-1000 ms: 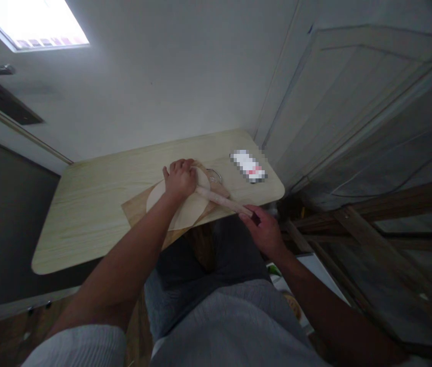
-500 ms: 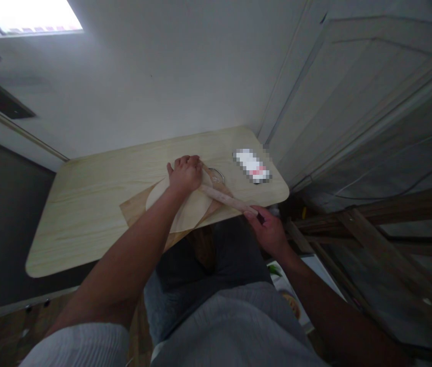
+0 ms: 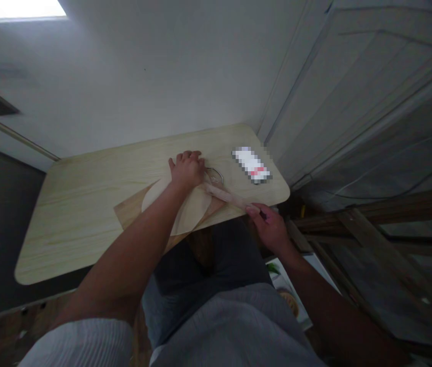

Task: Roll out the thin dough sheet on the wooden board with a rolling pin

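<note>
My left hand [image 3: 187, 169] bears down at the far end of a pale rolling pin [image 3: 226, 195], its fingers bent over; that end is hidden under the palm. The near end is in the closed fingers of my right hand [image 3: 269, 224], just off the table's front edge. Beneath the left forearm lies a thin, round, cream-coloured sheet that looks like rolled dough [image 3: 193, 216]. It rests on a brown wooden board [image 3: 127, 208], partly covering it. A metal ring [image 3: 221, 176] shows at the board's right corner.
The pale table [image 3: 66, 219] stands against a white wall. Lying on its right side is a phone [image 3: 252, 165] with a blurred screen. Below my right arm, a white tray or surface [image 3: 311, 270] holds something green and a round brown item. Wooden beams [image 3: 376, 239] are at the right.
The view has shifted slightly. My right hand has moved a little along the rolling pin, covering its dark end, while my left hand stays on the far end.
</note>
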Tool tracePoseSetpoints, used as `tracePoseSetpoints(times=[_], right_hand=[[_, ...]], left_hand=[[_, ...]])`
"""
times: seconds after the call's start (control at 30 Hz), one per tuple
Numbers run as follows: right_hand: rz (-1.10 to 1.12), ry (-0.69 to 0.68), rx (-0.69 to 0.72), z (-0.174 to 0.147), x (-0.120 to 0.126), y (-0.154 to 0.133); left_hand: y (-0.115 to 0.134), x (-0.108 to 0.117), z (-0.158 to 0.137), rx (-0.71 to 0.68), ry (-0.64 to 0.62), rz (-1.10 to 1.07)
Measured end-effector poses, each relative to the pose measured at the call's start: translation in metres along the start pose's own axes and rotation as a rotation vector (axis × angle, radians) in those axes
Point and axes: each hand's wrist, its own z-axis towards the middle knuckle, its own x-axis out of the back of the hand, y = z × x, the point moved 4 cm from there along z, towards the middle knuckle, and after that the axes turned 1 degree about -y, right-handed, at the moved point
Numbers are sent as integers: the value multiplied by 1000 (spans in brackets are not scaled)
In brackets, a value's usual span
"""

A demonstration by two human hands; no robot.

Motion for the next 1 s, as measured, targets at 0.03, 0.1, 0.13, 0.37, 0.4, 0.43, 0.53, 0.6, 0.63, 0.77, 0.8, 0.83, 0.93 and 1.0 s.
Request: tracePoseSetpoints(times=[0.03,0.1,0.13,0.37,0.4,0.43,0.53,0.6,0.63,0.77,0.8,0.83,0.93,1.0], right_hand=[[8,1,-3,1,1,0],[29,-3,-14,3,1,-1],[39,-3,-21,4,1,0],[54,14,-43,12,3,-1],[56,18,-45,12,4,-1],[58,22,-46,13,4,-2],[63,24,-53,15,4,-3],[78,21,-66,16,4,-3],[90,21,-70,17,3,-2],[126,28,-72,19,2,0],[130,27,-74,20,2,1],[134,24,-77,20,2,1],[137,4,-65,18,2,4],[121,-16,-42,17,2,4]], left_hand=[[0,-1,2,2,2,1],[2,-2,5,8,3,4],[2,-2,6,11,1,6],[7,-4,15,10,-9,23],[7,-5,16,10,-8,24],[7,-5,17,11,-7,22],[9,-6,20,15,-8,9],[10,-6,21,21,-13,5],[10,-6,22,21,-18,5],[10,-6,24,30,-22,10],[10,-6,23,36,-17,7],[9,-6,23,42,-6,3],[9,-1,17,33,51,0],[9,3,12,33,94,6]])
